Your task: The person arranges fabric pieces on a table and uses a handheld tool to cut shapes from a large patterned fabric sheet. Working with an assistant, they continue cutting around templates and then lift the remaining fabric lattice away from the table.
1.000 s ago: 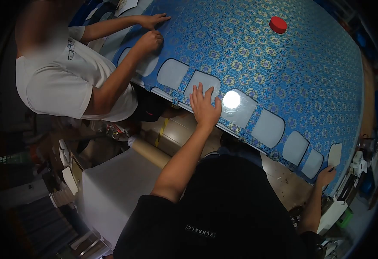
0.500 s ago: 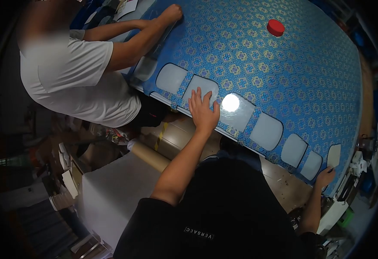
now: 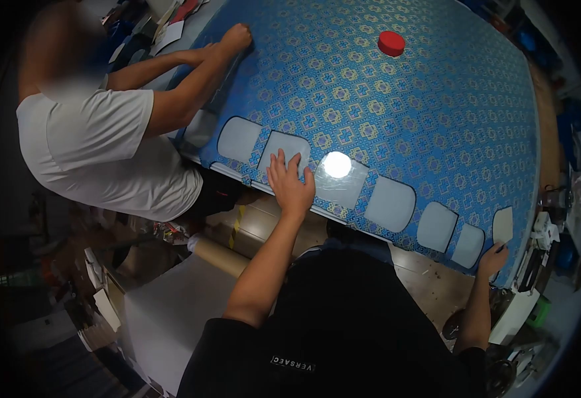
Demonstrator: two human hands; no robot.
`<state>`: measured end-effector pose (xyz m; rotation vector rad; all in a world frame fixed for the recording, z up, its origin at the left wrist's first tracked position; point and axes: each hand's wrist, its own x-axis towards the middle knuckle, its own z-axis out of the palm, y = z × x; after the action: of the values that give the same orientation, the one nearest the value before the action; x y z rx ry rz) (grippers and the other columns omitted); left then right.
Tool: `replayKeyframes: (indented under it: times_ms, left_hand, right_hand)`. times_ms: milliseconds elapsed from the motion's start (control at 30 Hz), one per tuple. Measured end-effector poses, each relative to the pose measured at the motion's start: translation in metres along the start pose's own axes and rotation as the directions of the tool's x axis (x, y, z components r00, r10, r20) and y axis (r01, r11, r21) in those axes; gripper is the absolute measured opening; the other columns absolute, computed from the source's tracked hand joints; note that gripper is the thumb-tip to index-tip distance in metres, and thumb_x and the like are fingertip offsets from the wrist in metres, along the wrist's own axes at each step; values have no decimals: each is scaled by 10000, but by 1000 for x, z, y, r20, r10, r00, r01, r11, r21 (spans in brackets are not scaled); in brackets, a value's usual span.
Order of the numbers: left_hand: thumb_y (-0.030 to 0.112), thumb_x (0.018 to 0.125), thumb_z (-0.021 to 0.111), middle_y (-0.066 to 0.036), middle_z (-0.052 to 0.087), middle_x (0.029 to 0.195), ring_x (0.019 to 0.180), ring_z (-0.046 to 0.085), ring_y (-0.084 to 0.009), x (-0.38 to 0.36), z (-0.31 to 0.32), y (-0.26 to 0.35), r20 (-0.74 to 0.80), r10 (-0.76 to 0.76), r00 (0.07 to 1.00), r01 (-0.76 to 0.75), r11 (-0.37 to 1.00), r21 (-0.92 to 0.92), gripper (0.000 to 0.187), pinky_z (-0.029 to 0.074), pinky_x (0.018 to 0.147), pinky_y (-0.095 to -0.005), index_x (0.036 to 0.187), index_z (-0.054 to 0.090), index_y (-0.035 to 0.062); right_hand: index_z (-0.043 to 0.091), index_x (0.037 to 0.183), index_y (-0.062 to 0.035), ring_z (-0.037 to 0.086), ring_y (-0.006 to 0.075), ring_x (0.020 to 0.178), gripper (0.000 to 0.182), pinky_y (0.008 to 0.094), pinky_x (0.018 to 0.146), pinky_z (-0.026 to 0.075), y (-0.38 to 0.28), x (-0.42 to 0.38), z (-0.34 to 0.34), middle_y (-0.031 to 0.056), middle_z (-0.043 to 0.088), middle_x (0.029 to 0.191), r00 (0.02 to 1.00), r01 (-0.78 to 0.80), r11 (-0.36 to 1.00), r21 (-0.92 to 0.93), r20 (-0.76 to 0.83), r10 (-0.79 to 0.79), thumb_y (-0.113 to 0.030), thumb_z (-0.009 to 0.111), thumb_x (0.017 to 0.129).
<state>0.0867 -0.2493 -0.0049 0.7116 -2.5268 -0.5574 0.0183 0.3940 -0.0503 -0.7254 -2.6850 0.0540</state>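
Observation:
Blue patterned fabric (image 3: 343, 86) covers the table. My left hand (image 3: 292, 189) lies with fingers spread over the lower part of a grey rounded piece (image 3: 294, 144). Right of it, a squarish piece (image 3: 343, 189) carries a bright glare spot. Several more grey pieces, such as this rounded one (image 3: 390, 204), continue in a row along the front edge. At the right end, my right hand (image 3: 493, 260) has its fingers closed just below a cream piece (image 3: 503, 225). A small dark item shows at those fingertips, too small to name.
A co-worker in a white shirt (image 3: 98, 146) leans over the table's left side, a closed hand (image 3: 237, 38) on the fabric. A red round object (image 3: 391, 44) sits farther back. Below left are a brown roll (image 3: 217, 257) and a pale sheet (image 3: 171, 305).
The view has shifted, so the table and its pieces appear farther left. My left hand still rests on the same grey piece, and my right hand stays beside the cream piece.

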Motion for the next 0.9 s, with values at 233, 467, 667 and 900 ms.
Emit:
replayKeyframes:
  times_ms: [233, 467, 667, 900]
  left_hand:
    - [199, 847, 611, -227, 407, 1453, 1410, 284, -408, 2, 0, 2, 8, 5, 1000, -5, 1000, 13, 385, 154, 1160, -536, 1210, 613, 70]
    - [202, 843, 615, -229, 420, 1443, 1406, 290, -409, 2, 1, 0, 0, 4, 1000, -4, 1000, 19, 391, 159, 1159, -534, 1209, 614, 65]
    - [202, 842, 618, -233, 430, 1434, 1400, 296, -411, 2, 4, 0, -4, 15, 1000, -15, 1000, 18, 382, 185, 1145, -541, 1199, 618, 68]
    - [212, 853, 606, -217, 452, 1423, 1387, 319, -413, 1, 3, -3, -4, 35, 999, -35, 997, 65, 375, 216, 1131, -550, 1201, 619, 73]
  right_hand:
    - [521, 1301, 73, 511, 427, 1186, 510, 518, 999, 413, -9, -3, -6, 266, 517, 1320, 999, 14, 998, 63, 30, -16, -337, 437, 1011]
    - [515, 1316, 63, 494, 428, 1210, 516, 518, 1023, 395, -6, 1, -3, 265, 502, 1346, 999, 9, 996, 86, 52, -14, -346, 443, 1010]
    - [537, 1280, 64, 490, 433, 1208, 492, 516, 1022, 389, -5, -1, -4, 266, 510, 1331, 998, 61, 997, 49, 12, -61, -335, 468, 1000]
    - [541, 1259, 78, 488, 438, 1208, 479, 515, 1016, 389, -3, 0, 0, 278, 520, 1315, 998, 58, 997, 49, 16, -59, -311, 495, 983]
